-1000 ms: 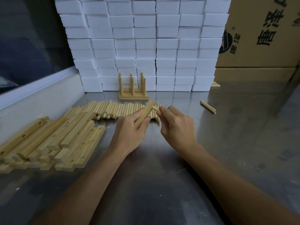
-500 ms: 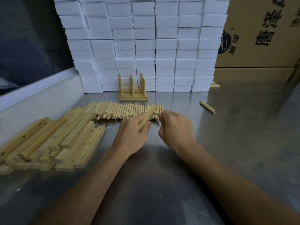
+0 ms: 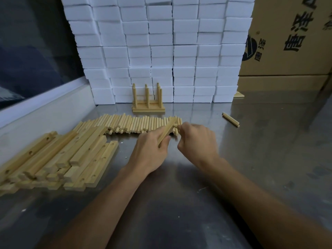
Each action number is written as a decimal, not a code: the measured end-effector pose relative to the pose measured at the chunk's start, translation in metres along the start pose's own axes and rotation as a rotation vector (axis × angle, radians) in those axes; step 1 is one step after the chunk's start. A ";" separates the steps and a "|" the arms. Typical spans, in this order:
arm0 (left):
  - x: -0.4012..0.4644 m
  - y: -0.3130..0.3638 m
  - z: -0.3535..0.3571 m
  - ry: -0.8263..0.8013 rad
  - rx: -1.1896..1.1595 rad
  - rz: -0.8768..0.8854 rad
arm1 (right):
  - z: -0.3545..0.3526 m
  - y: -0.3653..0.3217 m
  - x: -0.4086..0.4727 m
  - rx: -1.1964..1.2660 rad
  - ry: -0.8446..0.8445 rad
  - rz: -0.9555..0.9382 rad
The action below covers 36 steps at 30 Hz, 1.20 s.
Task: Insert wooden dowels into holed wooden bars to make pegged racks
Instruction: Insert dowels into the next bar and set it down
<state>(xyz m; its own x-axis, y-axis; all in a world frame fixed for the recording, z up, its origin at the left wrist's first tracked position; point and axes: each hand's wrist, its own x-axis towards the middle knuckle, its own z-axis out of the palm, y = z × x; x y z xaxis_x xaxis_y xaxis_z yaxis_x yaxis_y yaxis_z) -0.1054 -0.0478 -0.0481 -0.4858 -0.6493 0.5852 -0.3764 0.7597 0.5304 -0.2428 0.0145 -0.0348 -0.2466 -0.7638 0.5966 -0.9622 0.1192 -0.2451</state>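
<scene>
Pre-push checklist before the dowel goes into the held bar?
1. Left hand grips bar: ok.
2. Right hand pinches dowel at the bar's far end: ok.
3. Dowel tip lined up with a hole: cannot tell, fingers hide it.
4. Bar raised off the table: ok.
5. Spare dowels close behind the hands: ok.
6. Spare bars stacked at left: ok.
</scene>
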 end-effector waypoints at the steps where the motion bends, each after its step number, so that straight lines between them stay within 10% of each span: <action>1: 0.000 0.001 -0.001 0.011 -0.008 0.002 | 0.001 -0.001 -0.001 -0.025 0.042 -0.034; 16: -0.003 -0.005 0.000 -0.005 0.061 0.029 | 0.009 0.010 0.009 0.601 -0.185 0.426; 22: 0.000 -0.007 0.006 -0.014 -0.294 -0.276 | 0.009 0.006 0.013 0.564 -0.059 0.286; 27: 0.002 -0.016 0.000 0.058 -0.499 -0.564 | 0.005 0.016 0.019 0.797 0.046 0.549; 36: 0.011 -0.026 -0.017 0.188 -1.140 -0.885 | 0.040 0.036 0.027 0.424 -0.144 0.453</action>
<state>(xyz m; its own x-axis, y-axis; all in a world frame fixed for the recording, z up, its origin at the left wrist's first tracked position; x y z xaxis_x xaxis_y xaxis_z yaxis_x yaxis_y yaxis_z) -0.0879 -0.0749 -0.0451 -0.2896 -0.9432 -0.1625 0.3700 -0.2669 0.8899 -0.2790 -0.0274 -0.0582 -0.5720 -0.7777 0.2609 -0.6293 0.2120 -0.7476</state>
